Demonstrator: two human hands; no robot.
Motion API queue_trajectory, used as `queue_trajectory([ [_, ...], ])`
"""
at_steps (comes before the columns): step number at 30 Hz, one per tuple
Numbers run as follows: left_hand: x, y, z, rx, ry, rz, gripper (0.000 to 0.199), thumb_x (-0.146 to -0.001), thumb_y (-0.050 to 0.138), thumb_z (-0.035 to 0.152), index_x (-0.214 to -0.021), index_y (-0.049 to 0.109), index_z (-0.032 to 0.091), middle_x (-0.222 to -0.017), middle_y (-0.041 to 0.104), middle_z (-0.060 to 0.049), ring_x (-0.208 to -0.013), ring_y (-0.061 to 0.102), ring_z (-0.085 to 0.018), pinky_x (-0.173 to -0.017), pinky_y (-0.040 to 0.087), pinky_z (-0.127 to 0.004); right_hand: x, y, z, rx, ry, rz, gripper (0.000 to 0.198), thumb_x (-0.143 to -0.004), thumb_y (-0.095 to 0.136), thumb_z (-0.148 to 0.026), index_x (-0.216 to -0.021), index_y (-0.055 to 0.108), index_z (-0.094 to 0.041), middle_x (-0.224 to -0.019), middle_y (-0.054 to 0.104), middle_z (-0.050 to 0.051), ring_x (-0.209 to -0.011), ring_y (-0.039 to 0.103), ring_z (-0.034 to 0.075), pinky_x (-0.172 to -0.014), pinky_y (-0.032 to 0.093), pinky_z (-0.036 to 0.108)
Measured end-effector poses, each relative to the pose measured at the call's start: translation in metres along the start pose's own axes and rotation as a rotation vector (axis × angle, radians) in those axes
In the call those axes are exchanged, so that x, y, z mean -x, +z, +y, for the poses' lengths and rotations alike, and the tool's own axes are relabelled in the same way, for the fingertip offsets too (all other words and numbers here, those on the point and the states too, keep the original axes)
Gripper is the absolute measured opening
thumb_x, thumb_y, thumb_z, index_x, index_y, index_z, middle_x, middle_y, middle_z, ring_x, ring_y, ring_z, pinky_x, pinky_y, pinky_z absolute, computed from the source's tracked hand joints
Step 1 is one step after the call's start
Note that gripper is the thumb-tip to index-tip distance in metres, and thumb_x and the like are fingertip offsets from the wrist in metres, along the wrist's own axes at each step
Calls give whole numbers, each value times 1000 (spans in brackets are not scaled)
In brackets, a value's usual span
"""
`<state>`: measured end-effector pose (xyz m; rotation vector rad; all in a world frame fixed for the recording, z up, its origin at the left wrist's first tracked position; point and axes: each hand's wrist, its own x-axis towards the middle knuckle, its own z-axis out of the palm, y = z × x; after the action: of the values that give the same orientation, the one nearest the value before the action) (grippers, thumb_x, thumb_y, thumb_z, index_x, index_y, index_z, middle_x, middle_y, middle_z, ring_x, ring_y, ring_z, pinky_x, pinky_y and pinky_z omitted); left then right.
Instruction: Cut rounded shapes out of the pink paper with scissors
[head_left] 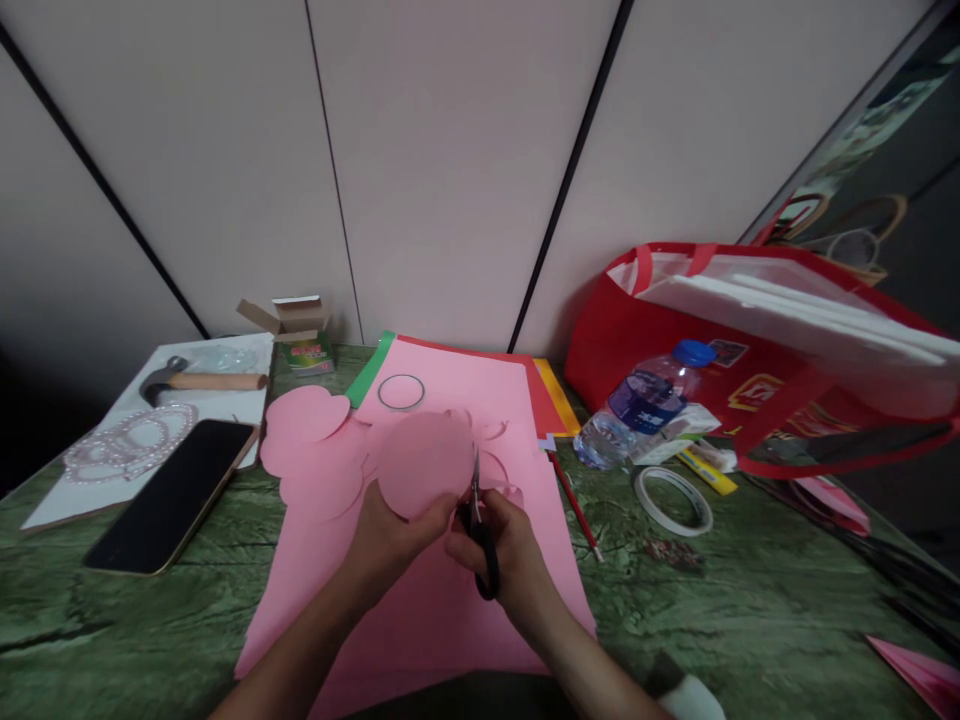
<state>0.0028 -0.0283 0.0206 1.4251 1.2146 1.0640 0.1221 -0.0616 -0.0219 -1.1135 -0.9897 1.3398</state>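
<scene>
A pink paper circle is pinched at its lower edge between the thumb and fingers of my left hand. My right hand grips black-handled scissors, whose blades point away from me along the circle's right edge. Thin curled pink offcuts lie behind and beside the blades. Several cut pink circles overlap in a pile to the left. Beneath both hands spreads a large pink sheet, and a thin ring rests on the paper farther back.
Left are a hammer, bead strings, a phone and an opened small box. Right are a red pencil, a water bottle, a tape roll, a yellow cutter and a large red bag.
</scene>
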Motion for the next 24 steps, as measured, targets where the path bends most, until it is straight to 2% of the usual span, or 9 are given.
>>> queue_trajectory([
  [14,0,1,2,-2,-6,-16,23,-60,62,19,-82,63,11,-81,71,-7,-77,65,-22,-67,53,-29,0,0,-4,26,-40,-28,35,-54,74,-35,-70,48,-19,-54,42,-6,-49,35,9,-44,28,21],
  [24,0,1,2,-14,1,3,18,-60,62,19,-76,64,11,-76,71,-7,-72,65,-22,-64,54,-30,-1,-2,3,38,-25,-15,31,-56,73,-34,-70,49,-19,-51,42,-7,-45,34,8,-43,27,21],
])
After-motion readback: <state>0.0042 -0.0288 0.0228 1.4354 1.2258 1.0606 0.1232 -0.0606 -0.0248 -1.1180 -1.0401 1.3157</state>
